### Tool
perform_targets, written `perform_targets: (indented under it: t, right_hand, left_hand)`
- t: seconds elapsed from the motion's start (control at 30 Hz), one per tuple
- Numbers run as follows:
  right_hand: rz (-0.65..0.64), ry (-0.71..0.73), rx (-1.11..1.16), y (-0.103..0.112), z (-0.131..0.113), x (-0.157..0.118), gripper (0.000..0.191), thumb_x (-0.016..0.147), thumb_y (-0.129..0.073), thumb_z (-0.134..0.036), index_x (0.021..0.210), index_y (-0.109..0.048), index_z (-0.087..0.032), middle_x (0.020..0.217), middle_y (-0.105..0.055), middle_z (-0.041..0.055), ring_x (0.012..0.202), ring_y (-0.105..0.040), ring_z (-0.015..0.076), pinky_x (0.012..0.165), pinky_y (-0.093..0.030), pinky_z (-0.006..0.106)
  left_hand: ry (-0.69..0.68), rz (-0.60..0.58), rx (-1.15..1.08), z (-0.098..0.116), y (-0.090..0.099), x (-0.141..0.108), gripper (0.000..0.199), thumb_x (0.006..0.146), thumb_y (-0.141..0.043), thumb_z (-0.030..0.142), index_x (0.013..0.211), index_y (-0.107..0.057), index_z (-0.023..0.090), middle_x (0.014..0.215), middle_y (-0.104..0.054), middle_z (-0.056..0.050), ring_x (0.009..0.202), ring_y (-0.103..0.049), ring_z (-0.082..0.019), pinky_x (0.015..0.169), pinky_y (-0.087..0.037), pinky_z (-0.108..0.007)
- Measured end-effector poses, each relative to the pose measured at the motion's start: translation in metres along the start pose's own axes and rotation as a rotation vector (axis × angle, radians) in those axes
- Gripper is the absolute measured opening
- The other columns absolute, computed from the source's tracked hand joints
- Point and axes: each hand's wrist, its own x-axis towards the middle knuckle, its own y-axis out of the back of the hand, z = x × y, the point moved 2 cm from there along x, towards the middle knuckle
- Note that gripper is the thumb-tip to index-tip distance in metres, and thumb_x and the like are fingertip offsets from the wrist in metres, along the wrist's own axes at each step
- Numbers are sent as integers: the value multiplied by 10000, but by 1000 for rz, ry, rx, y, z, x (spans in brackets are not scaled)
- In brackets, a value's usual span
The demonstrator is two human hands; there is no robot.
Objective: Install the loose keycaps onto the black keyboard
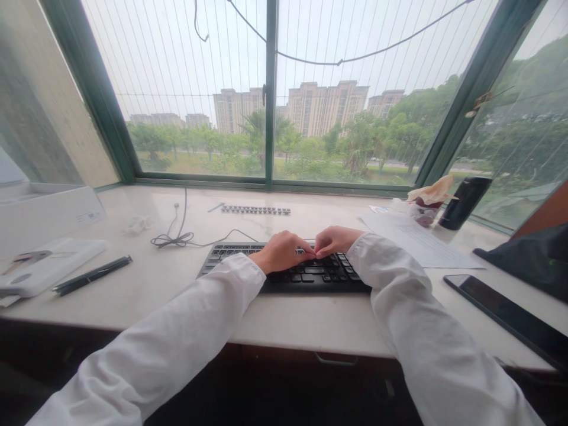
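Note:
A black keyboard [315,285] lies on the white ledge in front of me, its middle partly covered by my hands. My left hand [281,251] is over the keys, its fingers closed in a pinch pointing right. Opposite it, my right hand [335,241] pinches too, and the fingertips of both meet just above the keys. Whatever is between them is too small or hidden to tell. Behind the keyboard stretches a neat row of small dark keycaps [256,210], with a thin grey strip [216,207] at its left end.
A coiled cable [177,239] runs to the keyboard. To the left are a pen [92,276], a white tray [48,266], a white box [44,207] and crumpled plastic [138,224]. Rightward are paper sheets [421,242], a phone [510,313] and a black cylinder [465,202]. Windows rise behind.

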Motion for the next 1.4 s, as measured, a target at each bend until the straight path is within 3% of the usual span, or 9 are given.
perform_targets:
  t: [0.33, 0.7, 1.0, 1.4]
  right_hand:
    - [22, -8, -70, 1, -3, 0, 516, 624, -716, -550, 893, -724, -110, 847, -725, 84, 805, -606, 195, 707, -421, 269]
    - [54, -22, -172, 0, -13, 0, 388, 657, -710, -465, 864, -746, -139, 803, -732, 67, 766, -622, 188, 675, -433, 258]
    - [-25, -37, 17, 2, 0, 0, 518, 591, -724, -554, 926, -759, -161, 764, -727, 39, 747, -628, 176, 693, -464, 256]
    - [21, -27, -116, 3, -11, -1, 346, 663, -725, -386, 937, -766, -179, 838, -745, 36, 806, -654, 181, 725, -455, 240]
  left_hand:
    - [49, -16, 22, 1, 2, 1, 246, 823, -614, 502, 933, -770, 347, 726, -736, -27, 645, -623, -155, 577, -365, -249]
    - [14, -19, 91, 2, 3, 0, 234, 840, -587, 496, 913, -769, 367, 687, -723, -12, 593, -598, -149, 551, -323, -257]
    - [39, -29, -6, -2, 1, 1, 202, 832, -610, 408, 941, -764, 336, 800, -752, 10, 675, -630, -140, 615, -388, -234]
    - [-21, -38, -42, -3, 0, -1, 201, 858, -581, 379, 923, -758, 309, 835, -749, 13, 686, -627, -128, 644, -394, -225]
